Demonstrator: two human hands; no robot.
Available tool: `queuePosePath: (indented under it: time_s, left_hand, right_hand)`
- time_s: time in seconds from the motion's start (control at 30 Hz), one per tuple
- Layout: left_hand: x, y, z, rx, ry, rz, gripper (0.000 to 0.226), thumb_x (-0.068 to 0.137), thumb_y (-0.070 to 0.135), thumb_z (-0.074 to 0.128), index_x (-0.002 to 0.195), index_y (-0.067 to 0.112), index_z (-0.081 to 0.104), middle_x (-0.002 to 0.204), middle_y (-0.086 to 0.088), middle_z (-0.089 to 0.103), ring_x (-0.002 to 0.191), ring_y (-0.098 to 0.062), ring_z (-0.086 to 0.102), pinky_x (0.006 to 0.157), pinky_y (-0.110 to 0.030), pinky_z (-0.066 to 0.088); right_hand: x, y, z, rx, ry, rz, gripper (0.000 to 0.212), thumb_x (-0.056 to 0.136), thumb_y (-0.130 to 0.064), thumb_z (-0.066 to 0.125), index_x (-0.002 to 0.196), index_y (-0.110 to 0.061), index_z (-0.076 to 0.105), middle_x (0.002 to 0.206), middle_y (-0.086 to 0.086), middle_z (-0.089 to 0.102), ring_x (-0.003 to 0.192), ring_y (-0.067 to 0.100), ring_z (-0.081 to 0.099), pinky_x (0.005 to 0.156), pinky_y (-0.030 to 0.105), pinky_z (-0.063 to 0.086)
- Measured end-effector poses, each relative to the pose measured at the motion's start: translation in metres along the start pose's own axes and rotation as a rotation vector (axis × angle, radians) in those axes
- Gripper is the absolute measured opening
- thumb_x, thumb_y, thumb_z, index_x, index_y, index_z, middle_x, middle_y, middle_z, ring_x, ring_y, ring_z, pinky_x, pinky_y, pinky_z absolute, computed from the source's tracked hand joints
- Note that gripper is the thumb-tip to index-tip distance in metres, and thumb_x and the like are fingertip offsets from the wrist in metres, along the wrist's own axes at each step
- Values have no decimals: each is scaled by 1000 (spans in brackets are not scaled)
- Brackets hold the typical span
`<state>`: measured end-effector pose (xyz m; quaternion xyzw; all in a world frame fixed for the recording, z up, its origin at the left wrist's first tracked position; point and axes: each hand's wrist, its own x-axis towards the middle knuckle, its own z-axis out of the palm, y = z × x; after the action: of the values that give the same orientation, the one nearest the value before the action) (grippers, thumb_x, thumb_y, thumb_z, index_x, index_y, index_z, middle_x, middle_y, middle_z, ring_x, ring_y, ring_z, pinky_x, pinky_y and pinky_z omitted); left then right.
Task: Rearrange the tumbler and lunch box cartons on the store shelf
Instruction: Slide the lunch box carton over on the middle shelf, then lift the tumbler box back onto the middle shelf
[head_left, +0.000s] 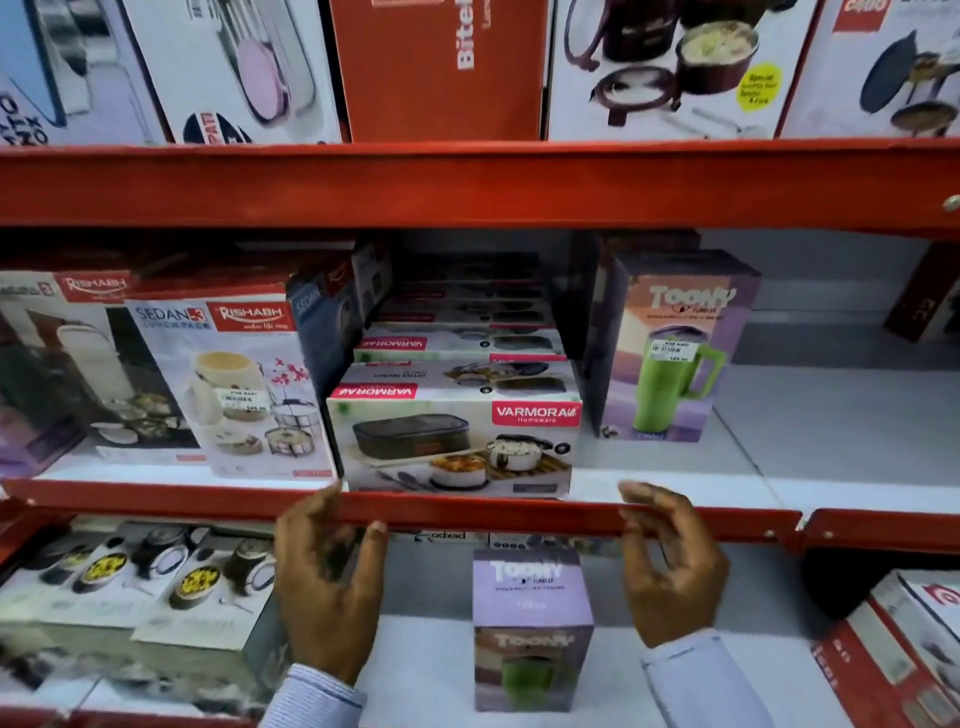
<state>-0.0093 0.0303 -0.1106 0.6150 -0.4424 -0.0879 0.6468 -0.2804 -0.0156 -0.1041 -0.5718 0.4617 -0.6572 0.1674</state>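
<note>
A white-and-red Varmora lunch box carton (457, 447) stands at the front of the middle shelf, with a row of like cartons behind it. To its right stands a purple Toony tumbler carton (675, 348) showing a green mug. A second Toony tumbler carton (532, 629) stands on the lower shelf between my hands. My left hand (330, 587) and right hand (672, 566) are raised in front of the red shelf edge (493, 512), fingers apart, holding nothing. They sit just below the Varmora carton, one at each side.
Rishabh Sedan lunch box cartons (234, 384) stand left of the Varmora row. Bare white shelf (810, 415) lies right of the tumbler carton. More cartons fill the top shelf (441, 67), the lower left (130, 587) and the lower right corner (904, 654).
</note>
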Motion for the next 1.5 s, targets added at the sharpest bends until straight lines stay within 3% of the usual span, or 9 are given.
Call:
queuePosePath:
  time_s: [0.13, 0.27, 0.37, 0.53, 0.67, 0.83, 1.23, 1.33, 1.5]
  left_hand:
    - [-57, -57, 8, 65, -335, -269, 51, 76, 20, 75, 123, 23, 55, 122, -7, 64, 109, -28, 66, 83, -37, 58]
    - [-87, -95, 40, 171, -714, -500, 76, 77, 6, 82, 139, 23, 42, 138, -2, 50, 123, -31, 55, 96, -45, 54]
    - [-92, -107, 65, 151, -812, -526, 89, 72, 6, 85, 145, 24, 38, 144, -1, 50, 126, -33, 54, 97, -48, 56]
    - [-100, -96, 76, 139, -799, -422, 77, 78, -7, 72, 130, 38, 36, 129, -9, 68, 98, -12, 66, 68, -19, 61]
    - [-107, -66, 52, 108, -727, -292, 78, 74, 4, 82, 124, 49, 42, 121, 7, 68, 108, -17, 68, 73, -11, 58]
    - [-104, 3, 20, 70, -608, -3, 80, 65, 35, 84, 138, 34, 51, 129, 20, 65, 110, -2, 65, 72, -17, 59]
    - [-59, 161, 97, -191, -419, 337, 70, 71, 37, 78, 136, 19, 59, 119, 4, 72, 104, -14, 70, 81, -30, 60]
    - [-47, 172, 126, -178, -435, 339, 72, 75, 40, 75, 142, 30, 52, 125, 7, 71, 106, -16, 71, 83, -38, 62]
    - [-32, 168, 163, -109, -448, 291, 76, 79, 46, 71, 148, 41, 42, 130, 8, 71, 110, -16, 70, 93, -45, 61]
  right_hand:
    - [-38, 47, -29, -178, -57, 130, 38, 78, 1, 61, 84, -37, 60, 81, -11, 69, 79, 3, 65, 72, 6, 48]
    - [-73, 105, -21, -186, -563, 587, 66, 74, 15, 67, 115, -35, 54, 120, 4, 64, 112, 21, 62, 80, 22, 52]
    - [-87, 124, -6, -134, -692, 694, 70, 74, 11, 72, 126, -31, 51, 124, 4, 63, 115, 23, 60, 78, 14, 54]
    - [-89, 121, -6, -98, -673, 697, 65, 78, 10, 69, 117, -40, 56, 119, 1, 69, 113, 25, 65, 71, 15, 57]
    - [-84, 84, -33, -66, -637, 621, 67, 75, 7, 76, 115, -43, 59, 107, -26, 73, 106, 7, 67, 71, 10, 55]
    - [-66, 22, -79, -33, -519, 397, 63, 65, -2, 86, 116, -33, 67, 104, -21, 76, 94, 10, 73, 75, 20, 61]
    - [48, -59, -137, 63, -124, -94, 52, 70, -8, 66, 102, -48, 66, 85, -25, 73, 65, 1, 64, 60, 16, 53]
    - [75, -52, -137, 93, -117, -63, 44, 75, -14, 64, 115, -31, 64, 100, -18, 75, 77, 9, 71, 59, 29, 58]
    - [109, -28, -132, 53, -178, 2, 49, 81, -28, 63, 129, -27, 60, 115, -22, 72, 104, 10, 70, 81, 22, 58]
